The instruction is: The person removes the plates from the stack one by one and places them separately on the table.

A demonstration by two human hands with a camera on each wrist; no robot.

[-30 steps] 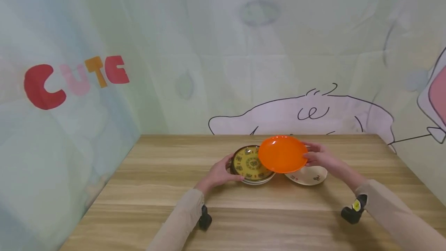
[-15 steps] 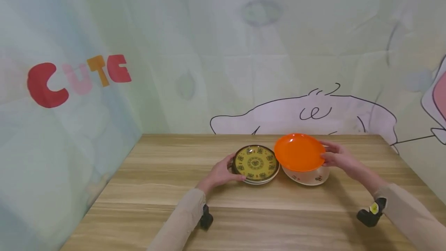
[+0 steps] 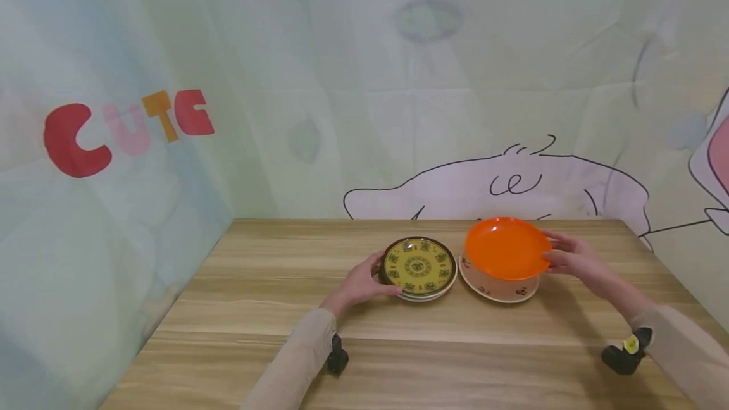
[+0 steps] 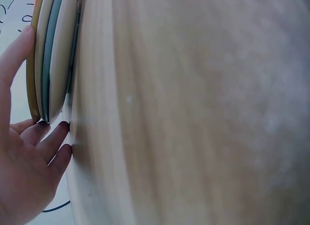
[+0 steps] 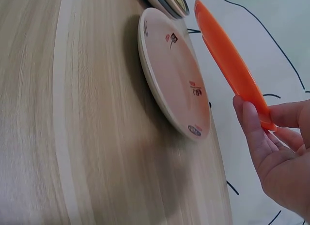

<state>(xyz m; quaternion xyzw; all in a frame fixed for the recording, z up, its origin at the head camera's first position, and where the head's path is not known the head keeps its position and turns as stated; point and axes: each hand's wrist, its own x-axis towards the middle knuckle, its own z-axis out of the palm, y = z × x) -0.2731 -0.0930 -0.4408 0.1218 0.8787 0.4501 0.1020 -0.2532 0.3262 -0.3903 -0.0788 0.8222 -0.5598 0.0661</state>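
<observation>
My right hand (image 3: 578, 261) pinches the right rim of an orange plate (image 3: 507, 248), thumb on one face and fingers on the other. The orange plate is raised and tilted above a pale plate with small printed motifs (image 3: 501, 288), which lies on the table. In the right wrist view a gap shows between the orange plate (image 5: 232, 60) and the pale plate (image 5: 177, 80). My left hand (image 3: 361, 283) holds the left side of a stack of plates (image 3: 418, 266), topped by a yellow patterned plate with a dark rim. Its thumb and fingers curve round the edges.
The wooden table (image 3: 342, 359) runs back to a fabric backdrop (image 3: 319, 81) with cartoon drawings. The stack and the pale plate stand close side by side. Bare wood shows to the left and in front. Black devices (image 3: 626, 353) sit on both wrists.
My right hand has carried the orange plate to the right, from over the stack's edge to above the pale plate. The left hand has stayed at the stack.
</observation>
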